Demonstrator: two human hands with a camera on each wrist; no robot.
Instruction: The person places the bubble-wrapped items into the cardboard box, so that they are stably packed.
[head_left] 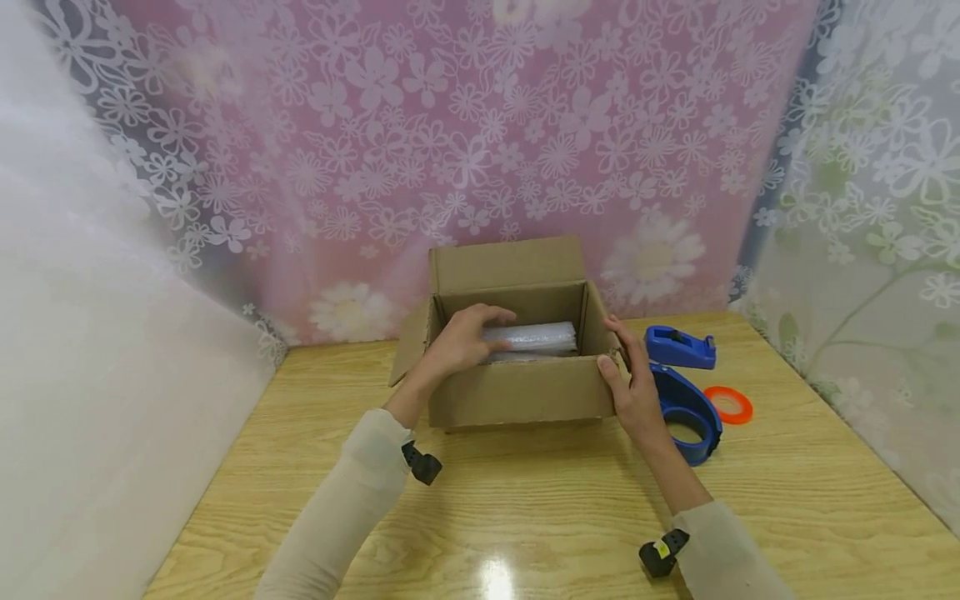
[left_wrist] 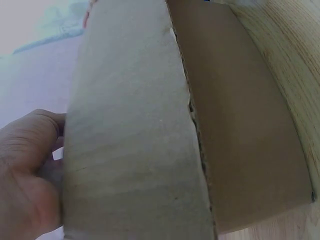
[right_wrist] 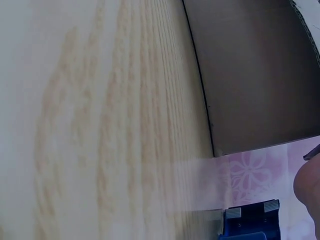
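An open cardboard box (head_left: pixel 517 393) stands on the table with a roll of clear bubble wrap (head_left: pixel 542 337) lying inside. My left hand (head_left: pixel 467 335) reaches over the front wall into the box at the roll's left end. Its thumb is by the front of the roll, and a finger extends above it with a gap between them. In the left wrist view the box flap and wall hide the fingertips of the left hand (left_wrist: pixel 27 175). At the front right corner, my right hand (head_left: pixel 636 387) grips the box, thumb on the front, fingers at the right side.
Right of the box lie a small blue tape dispenser (head_left: pixel 681 347), a larger blue tape dispenser (head_left: pixel 696 417) and an orange ring-shaped roll of tape (head_left: pixel 729 405). Flowered curtains (head_left: pixel 465 150) hang behind the wooden table (head_left: pixel 525 508). The box's back flap (head_left: pixel 510 262) stands up.
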